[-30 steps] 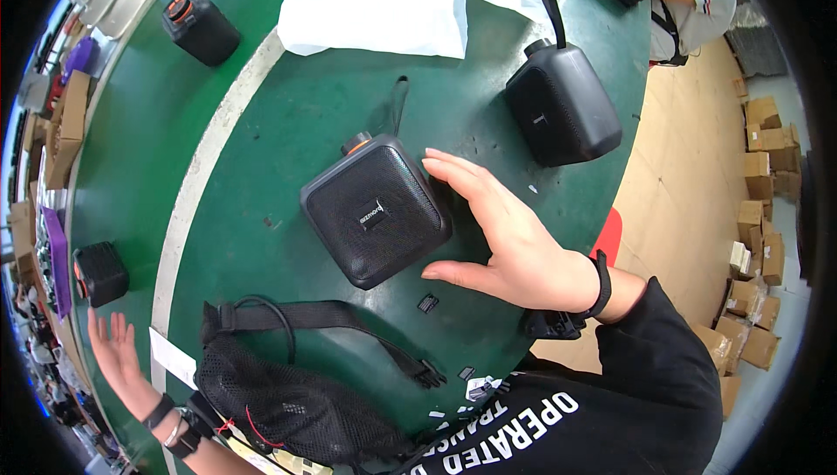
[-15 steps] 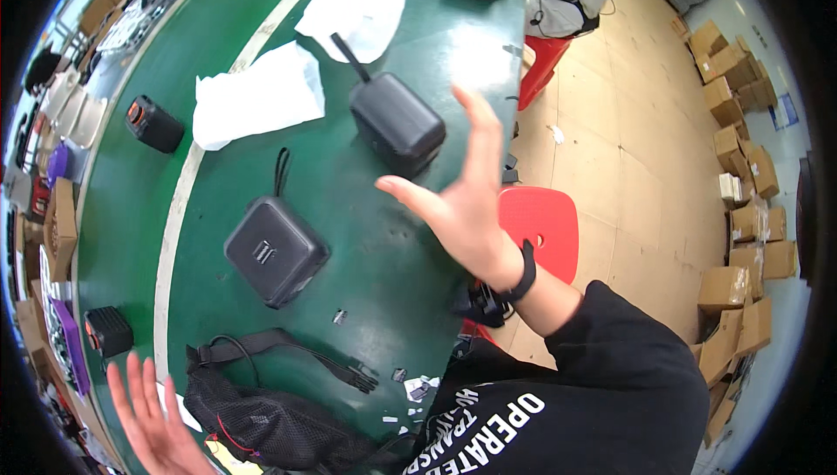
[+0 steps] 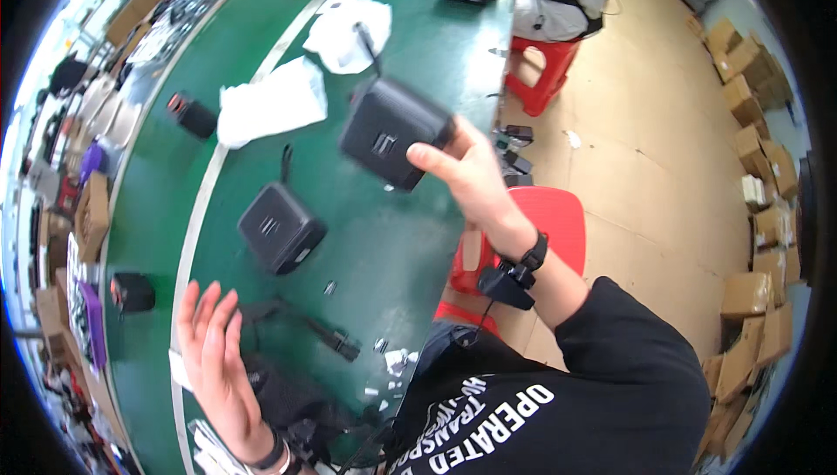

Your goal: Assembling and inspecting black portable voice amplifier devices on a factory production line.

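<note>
My right hand (image 3: 471,174) grips a black square case (image 3: 384,139) by its near right corner, thumb on the top face. A strap loop (image 3: 368,46) sticks out from the case's far side, and the case is tilted. A second black case (image 3: 277,229) of the same kind, also with a loop, rests on the green table to the left. My left hand (image 3: 214,349) is raised and open, fingers stretched, above the near left part of the table. Next to it lies a black mesh bag (image 3: 292,401) with a strap and buckle (image 3: 340,342).
White plastic bags (image 3: 275,102) lie farther up the green table (image 3: 366,240). Small black devices (image 3: 132,292) stand at left, others at the far end. Paper scraps (image 3: 399,362) lie near me. Red stools (image 3: 554,222), a seated person (image 3: 567,4) and cardboard boxes (image 3: 745,296) are at right.
My right hand, open before, has closed on the farther case, which is now tilted. My left hand has moved up and to the right, still open. The whole view has shifted slightly.
</note>
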### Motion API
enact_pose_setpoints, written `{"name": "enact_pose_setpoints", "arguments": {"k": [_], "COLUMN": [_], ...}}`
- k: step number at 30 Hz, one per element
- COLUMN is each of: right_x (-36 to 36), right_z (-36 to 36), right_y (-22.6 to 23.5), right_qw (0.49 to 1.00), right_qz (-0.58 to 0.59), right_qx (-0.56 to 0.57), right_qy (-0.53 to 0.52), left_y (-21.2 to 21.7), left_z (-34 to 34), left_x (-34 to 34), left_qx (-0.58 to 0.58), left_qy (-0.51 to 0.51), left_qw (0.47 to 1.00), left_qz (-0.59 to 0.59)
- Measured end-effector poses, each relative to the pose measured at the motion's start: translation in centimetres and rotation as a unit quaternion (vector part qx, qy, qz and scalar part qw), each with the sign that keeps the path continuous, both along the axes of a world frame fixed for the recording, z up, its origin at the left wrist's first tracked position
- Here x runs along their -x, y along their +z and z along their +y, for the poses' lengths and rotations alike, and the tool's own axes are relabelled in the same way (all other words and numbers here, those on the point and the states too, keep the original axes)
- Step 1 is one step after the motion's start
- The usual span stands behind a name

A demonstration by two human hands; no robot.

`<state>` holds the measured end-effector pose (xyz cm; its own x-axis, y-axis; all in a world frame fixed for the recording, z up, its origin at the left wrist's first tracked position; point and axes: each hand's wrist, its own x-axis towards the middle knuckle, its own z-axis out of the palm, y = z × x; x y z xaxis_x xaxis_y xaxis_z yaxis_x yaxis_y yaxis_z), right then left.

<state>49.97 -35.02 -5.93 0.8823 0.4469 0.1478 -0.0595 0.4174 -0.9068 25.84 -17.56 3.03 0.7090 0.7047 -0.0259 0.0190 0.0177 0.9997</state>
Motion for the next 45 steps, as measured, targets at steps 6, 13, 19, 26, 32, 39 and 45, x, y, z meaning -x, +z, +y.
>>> {"name": "enact_pose_setpoints", "arguments": {"k": [6,13,19,26,32,39,45], "right_x": [-4.3,-6.5,-2.9,7.9,8.7,-7.9,-9.8], "right_z": [0.9,3.5,3.9,11.1,12.8,8.9,9.0], "right_y": [-1.3,-2.8,0.6,-0.2,0.5,-8.9,-8.2], "right_qw": [0.878,0.879,0.750,0.740,0.742,0.751,0.699], "right_qz": [-0.308,-0.305,-0.493,-0.519,-0.546,-0.534,-0.629], "right_qx": [0.299,0.321,0.285,0.422,0.386,0.388,0.339], "right_qy": [-0.211,-0.179,-0.337,0.064,0.042,-0.023,0.015], "left_y": [-0.1,1.0,-0.6,-2.3,-3.5,-7.0,-11.1], "left_z": [-0.1,-2.7,-5.6,-8.2,-10.5,-13.5,-15.5], "left_x": [1.6,7.5,10.8,15.3,21.4,29.1,31.6], "left_qx": [-0.018,-0.031,0.037,0.079,0.043,0.083,0.120], "left_qy": [0.027,0.128,0.174,0.228,0.263,0.310,0.357], "left_qw": [0.999,0.990,0.980,0.959,0.960,0.937,0.912], "left_qz": [-0.009,-0.049,-0.091,-0.149,-0.088,-0.141,-0.164]}}
